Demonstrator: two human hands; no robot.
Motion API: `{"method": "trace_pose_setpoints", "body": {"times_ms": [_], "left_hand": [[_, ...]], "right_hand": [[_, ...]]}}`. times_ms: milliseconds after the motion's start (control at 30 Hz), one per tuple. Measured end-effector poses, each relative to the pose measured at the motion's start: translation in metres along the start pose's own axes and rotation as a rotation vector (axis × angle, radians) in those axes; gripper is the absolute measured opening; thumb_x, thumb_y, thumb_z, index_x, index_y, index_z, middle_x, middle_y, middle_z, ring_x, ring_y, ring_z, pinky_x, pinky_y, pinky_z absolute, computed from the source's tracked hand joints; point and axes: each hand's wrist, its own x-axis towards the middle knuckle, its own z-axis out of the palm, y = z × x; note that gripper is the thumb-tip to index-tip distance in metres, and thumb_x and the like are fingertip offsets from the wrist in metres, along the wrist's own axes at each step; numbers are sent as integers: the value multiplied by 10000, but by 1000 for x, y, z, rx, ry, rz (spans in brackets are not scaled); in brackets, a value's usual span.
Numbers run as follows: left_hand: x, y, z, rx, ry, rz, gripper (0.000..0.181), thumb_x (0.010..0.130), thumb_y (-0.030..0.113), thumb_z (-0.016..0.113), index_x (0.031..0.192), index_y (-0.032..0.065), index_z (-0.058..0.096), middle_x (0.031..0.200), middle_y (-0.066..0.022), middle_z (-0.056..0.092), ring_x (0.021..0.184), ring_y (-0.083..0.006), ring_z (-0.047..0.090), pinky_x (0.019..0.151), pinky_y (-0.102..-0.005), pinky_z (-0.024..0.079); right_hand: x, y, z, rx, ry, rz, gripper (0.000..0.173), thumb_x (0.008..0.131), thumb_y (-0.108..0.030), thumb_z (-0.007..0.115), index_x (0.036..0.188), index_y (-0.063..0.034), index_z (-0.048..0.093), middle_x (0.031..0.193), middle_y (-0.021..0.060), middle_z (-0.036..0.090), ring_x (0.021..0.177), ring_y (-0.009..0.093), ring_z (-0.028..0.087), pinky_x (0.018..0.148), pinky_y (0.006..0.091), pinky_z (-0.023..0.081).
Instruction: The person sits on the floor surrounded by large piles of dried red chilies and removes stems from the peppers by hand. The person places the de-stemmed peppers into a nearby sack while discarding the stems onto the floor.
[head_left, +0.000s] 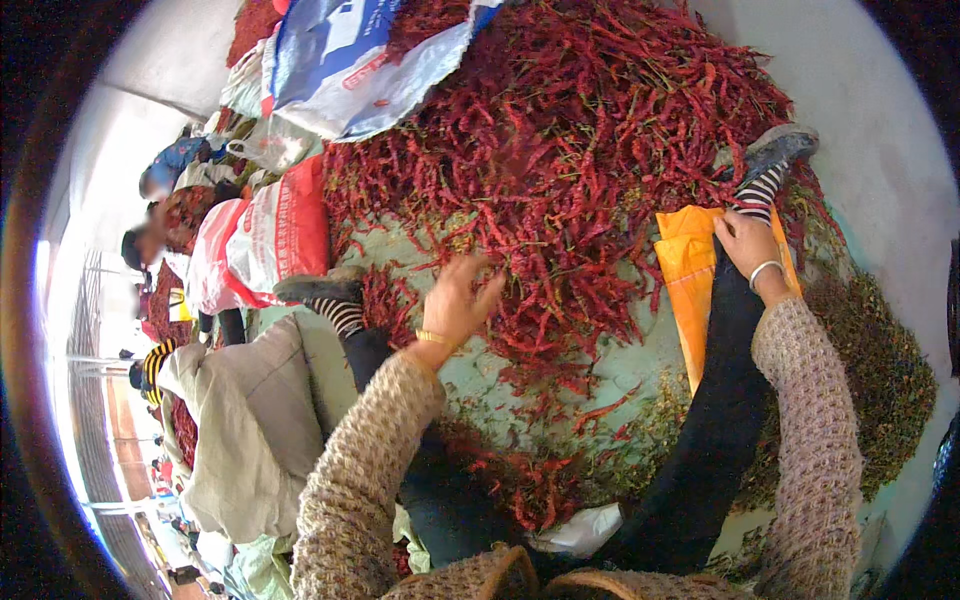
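A large heap of dried red chili peppers (570, 150) spreads over the floor before me, between and beyond my outstretched legs. My left hand (461, 300), with a gold-coloured band at the wrist, is over the near edge of the peppers, fingers apart, nothing seen in it. My right hand (746, 244), wearing a pale bangle, rests at my right shin beside an orange plastic sheet (686, 277); its fingertips are partly hidden, and whether they pinch the sheet or the trouser leg is unclear. A smaller patch of peppers (536, 484) lies between my thighs.
A blue and white woven sack (360, 82) lies on the heap. At left stand a red and white sack (277, 232) and a beige cloth sack (255, 405), with other people beyond. Stem debris (877, 375) is piled at right, near the wall (855, 97).
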Motion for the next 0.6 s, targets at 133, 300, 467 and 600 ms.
{"method": "trace_pose_setpoints", "body": {"times_ms": [133, 300, 467, 600], "left_hand": [[93, -6, 50, 46, 123, 86, 669, 766, 455, 586, 1227, 13, 387, 1280, -259, 313, 1194, -406, 287, 965, -450, 295], [135, 25, 108, 261, -157, -160, 692, 725, 492, 602, 1294, 206, 332, 1328, -191, 286, 1200, -399, 290, 947, -453, 338], [123, 15, 118, 188, -255, -176, 620, 731, 282, 622, 1278, 197, 344, 1291, -146, 351, 1176, -352, 340, 917, -447, 381], [78, -5, 121, 261, -252, -88, 574, 751, 265, 598, 1251, 117, 358, 1238, -156, 402, 1152, -350, 357, 916, -436, 377]], "right_hand": [[6, -1, -1, -14, -54, -10, 295, 835, -304, 442, 781, -45, 573, 688, 192, 577, 640, 363, 563, 579, 463, 436], [7, 5, -2, 23, -41, 32, 309, 828, -302, 489, 721, -13, 521, 673, 193, 545, 638, 357, 542, 563, 436, 410], [6, 14, 2, 11, 35, -11, 265, 820, -284, 487, 720, -53, 568, 616, 183, 554, 586, 350, 550, 540, 456, 416], [9, 6, 0, 14, -19, 6, 269, 826, -284, 476, 736, -48, 569, 629, 178, 568, 592, 350, 558, 542, 455, 430]]}}
